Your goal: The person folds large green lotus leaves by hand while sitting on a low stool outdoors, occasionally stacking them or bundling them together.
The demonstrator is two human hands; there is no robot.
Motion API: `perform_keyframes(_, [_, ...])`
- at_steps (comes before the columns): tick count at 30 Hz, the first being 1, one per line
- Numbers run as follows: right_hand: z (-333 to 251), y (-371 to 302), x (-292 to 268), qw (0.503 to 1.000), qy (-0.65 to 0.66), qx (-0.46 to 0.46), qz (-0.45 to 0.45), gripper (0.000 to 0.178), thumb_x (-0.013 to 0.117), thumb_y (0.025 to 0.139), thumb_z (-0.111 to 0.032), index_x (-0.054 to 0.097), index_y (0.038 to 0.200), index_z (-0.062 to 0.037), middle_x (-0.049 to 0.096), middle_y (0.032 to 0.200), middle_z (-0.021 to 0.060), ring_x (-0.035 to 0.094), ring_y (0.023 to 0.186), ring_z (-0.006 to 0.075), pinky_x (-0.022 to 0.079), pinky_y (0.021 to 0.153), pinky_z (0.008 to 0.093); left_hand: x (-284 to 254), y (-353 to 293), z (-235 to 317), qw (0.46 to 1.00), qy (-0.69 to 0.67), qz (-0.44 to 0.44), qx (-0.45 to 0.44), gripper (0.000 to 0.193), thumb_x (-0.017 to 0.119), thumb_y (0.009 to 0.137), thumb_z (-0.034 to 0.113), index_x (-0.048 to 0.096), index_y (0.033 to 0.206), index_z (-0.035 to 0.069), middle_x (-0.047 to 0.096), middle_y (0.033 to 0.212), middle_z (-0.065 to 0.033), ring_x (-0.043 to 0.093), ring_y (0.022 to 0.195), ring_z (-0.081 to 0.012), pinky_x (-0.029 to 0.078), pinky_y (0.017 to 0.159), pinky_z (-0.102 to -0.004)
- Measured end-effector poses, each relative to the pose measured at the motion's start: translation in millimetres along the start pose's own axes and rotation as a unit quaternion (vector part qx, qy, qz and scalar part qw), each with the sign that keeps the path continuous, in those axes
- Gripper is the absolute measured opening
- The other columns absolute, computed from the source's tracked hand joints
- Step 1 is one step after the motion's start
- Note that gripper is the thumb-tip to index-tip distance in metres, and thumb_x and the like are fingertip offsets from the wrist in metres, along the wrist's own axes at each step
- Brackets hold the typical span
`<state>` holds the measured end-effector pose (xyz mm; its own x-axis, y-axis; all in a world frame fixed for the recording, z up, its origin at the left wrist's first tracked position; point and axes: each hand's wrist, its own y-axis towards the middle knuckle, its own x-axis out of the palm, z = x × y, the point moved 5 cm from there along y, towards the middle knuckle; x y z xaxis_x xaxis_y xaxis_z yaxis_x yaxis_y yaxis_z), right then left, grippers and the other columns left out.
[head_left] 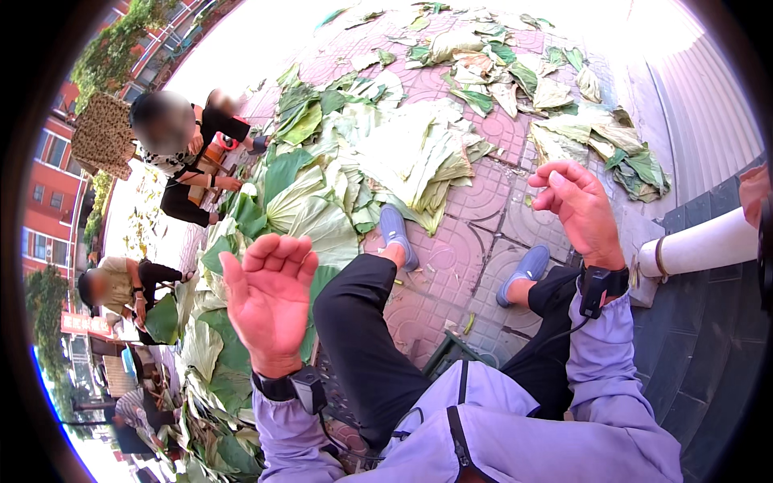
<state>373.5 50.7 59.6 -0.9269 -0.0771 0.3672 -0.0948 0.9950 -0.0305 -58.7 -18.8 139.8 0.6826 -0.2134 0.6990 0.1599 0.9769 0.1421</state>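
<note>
Both of my hands are raised in the air with nothing in them. My left hand (272, 302) is palm up, its fingers loosely bent and apart from the thumb, in front of a heap of large green leaves (229, 354). My right hand (576, 211) hangs over the paving with its fingers curled a little and the thumb apart. Broad pale-green leaves (403, 153), stacked and folded like lotus leaves, lie on the ground beyond my feet. More wilted leaves (600, 137) are scattered past my right hand.
My blue shoes (396, 235) rest on pink patterned paving (451, 282). A white pipe (700, 241) runs beside a dark tiled wall (700, 322) at the right. Several people sit among leaves at the left, one (173, 153) nearest the pile. Below my knees is a green frame (457, 352).
</note>
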Motion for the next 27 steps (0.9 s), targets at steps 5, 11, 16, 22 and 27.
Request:
perform_keyframes(5, [8, 5, -7, 1.000, 0.010, 0.017, 0.009, 0.021, 0.060, 0.105, -0.016, 0.066, 0.119, -0.0020, 0.072, 0.110, 0.0101, 0.070, 0.080, 0.0123, 0.058, 0.080, 0.0299, 43, 22, -48, 0.988, -0.134, -0.071, -0.016, 0.073, 0.036, 0.109, 0.059, 0.059, 0.137, -0.004, 0.062, 0.140, -0.0227, 0.050, 0.140, -0.0397, 0.035, 0.121, -0.0543])
perform_keyframes(11, [4, 6, -5, 0.999, 0.028, 0.014, 0.013, 0.019, 0.062, 0.104, -0.016, 0.066, 0.116, -0.0025, 0.072, 0.106, 0.0085, 0.069, 0.078, 0.0129, 0.058, 0.077, 0.0294, 67, 30, -79, 0.982, -0.164, -0.085, -0.048, 0.076, 0.035, 0.108, 0.061, 0.058, 0.138, -0.005, 0.060, 0.143, -0.0236, 0.048, 0.141, -0.0408, 0.034, 0.121, -0.0549])
perform_keyframes(16, [8, 11, -2, 0.999, 0.038, 0.012, 0.007, 0.019, 0.063, 0.103, -0.017, 0.066, 0.115, -0.0031, 0.071, 0.104, 0.0079, 0.068, 0.077, 0.0139, 0.057, 0.076, 0.0291, 77, 33, -81, 0.981, -0.156, -0.095, -0.058, 0.078, 0.036, 0.107, 0.063, 0.056, 0.140, -0.005, 0.058, 0.145, -0.0242, 0.046, 0.143, -0.0412, 0.032, 0.123, -0.0553])
perform_keyframes(22, [11, 13, 1, 0.999, 0.027, 0.024, 0.007, 0.017, 0.062, 0.104, -0.016, 0.066, 0.115, -0.0045, 0.072, 0.105, 0.0076, 0.069, 0.077, 0.0135, 0.057, 0.076, 0.0304, 94, 36, -84, 0.979, -0.168, -0.095, -0.063, 0.086, 0.036, 0.104, 0.069, 0.054, 0.144, -0.004, 0.050, 0.153, -0.0253, 0.038, 0.148, -0.0431, 0.027, 0.125, -0.0552])
perform_keyframes(27, [17, 16, 2, 0.999, 0.027, 0.029, 0.008, 0.017, 0.062, 0.104, -0.017, 0.066, 0.115, -0.0051, 0.072, 0.104, 0.0070, 0.068, 0.077, 0.0138, 0.056, 0.076, 0.0305, 94, 46, -80, 0.977, -0.165, -0.119, -0.067, 0.083, 0.039, 0.105, 0.066, 0.053, 0.145, -0.005, 0.049, 0.154, -0.0254, 0.037, 0.149, -0.0411, 0.026, 0.126, -0.0546])
